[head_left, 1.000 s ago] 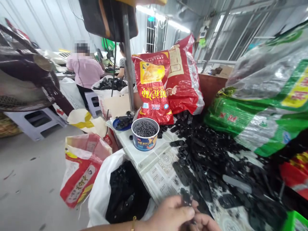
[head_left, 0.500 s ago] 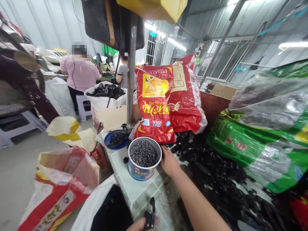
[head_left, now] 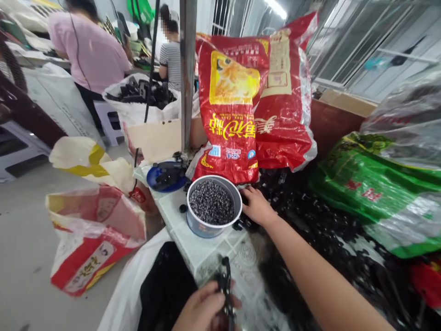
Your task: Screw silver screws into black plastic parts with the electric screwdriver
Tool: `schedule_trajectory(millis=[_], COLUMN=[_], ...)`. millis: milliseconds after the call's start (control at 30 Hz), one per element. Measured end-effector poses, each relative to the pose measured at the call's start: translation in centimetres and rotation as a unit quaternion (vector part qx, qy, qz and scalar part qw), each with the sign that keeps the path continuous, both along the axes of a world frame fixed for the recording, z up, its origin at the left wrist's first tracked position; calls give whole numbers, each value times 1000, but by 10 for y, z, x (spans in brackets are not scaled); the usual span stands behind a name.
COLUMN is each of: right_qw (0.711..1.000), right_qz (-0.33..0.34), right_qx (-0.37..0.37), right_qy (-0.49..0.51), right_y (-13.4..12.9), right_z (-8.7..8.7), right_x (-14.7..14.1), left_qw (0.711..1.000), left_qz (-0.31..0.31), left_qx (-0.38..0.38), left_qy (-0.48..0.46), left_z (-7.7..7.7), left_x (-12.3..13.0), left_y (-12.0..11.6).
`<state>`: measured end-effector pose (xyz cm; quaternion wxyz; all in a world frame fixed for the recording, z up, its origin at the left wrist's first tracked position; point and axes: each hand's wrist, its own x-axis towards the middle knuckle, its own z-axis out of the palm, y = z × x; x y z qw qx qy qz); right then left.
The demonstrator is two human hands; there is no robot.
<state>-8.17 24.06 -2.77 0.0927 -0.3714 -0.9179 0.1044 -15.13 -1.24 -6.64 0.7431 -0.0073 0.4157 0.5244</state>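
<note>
In the lower middle, my left hand [head_left: 206, 305] is closed around a slim black plastic part with small shiny dots [head_left: 226, 289], held upright. My right hand [head_left: 257, 206] reaches to the right side of a round tub [head_left: 206, 232]. Its fingers are bent inward among black pieces, their tips partly hidden, and what they grip cannot be made out. The tub is filled with small, shiny black-and-silver bits [head_left: 212, 202]. More loose black plastic parts [head_left: 310, 234] lie heaped to the right of my forearm.
A blue dish [head_left: 182, 184] with black parts stands left behind the tub. Red printed bags [head_left: 229, 142] rise behind it, near a metal post [head_left: 188, 92]. A green sack [head_left: 375, 202] is at right. Open sacks [head_left: 99, 230] stand on the floor. Two people work at the back.
The view has tilted down and come closer. My left hand has risen further into view with the black part. My right hand stays beside the tub, its fingers more bent.
</note>
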Motion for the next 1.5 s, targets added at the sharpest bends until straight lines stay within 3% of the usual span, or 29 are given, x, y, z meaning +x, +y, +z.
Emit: schedule_trajectory(millis=[200,400,567,667,800,933,1067,1233,1300,1367,1433,1500], right_qw=[998,997,994,997,996,993,993,974,958,920,840,725], right_qz=[61,31,-49,-43,-75,-111,-107,-216,-262,-304,-333,-330], right_qx=[-1,63,88,62,57,33,18,4,-46,-151,-299,-434], right_qy=[-11,21,47,8,-4,32,46,63,110,195,306,421], right_y=[-44,-67,-109,-133,-145,-157,-184,-215,-224,-234,-245,-256], right_z=[5,8,15,13,8,8,5,4,7,10,11,10], right_x=[61,96,102,101,105,122,148,180,185,184,177,168], left_qw=[998,996,993,992,992,992,992,992,991,990,987,980], left_qz=[64,64,58,61,72,51,30,7,-30,-75,-114,-146], left_qx=[-10,22,52,72,73,75,88,112,119,117,109,102], left_qy=[27,60,90,84,74,89,86,64,50,20,-33,-90], left_z=[29,35,40,42,42,39,36,35,36,38,40,40], left_x=[4,14,18,19,19,19,22,28,33,41,53,68], left_y=[0,9,6,0,-5,-8,-9,-8,-8,-10,-13,-18])
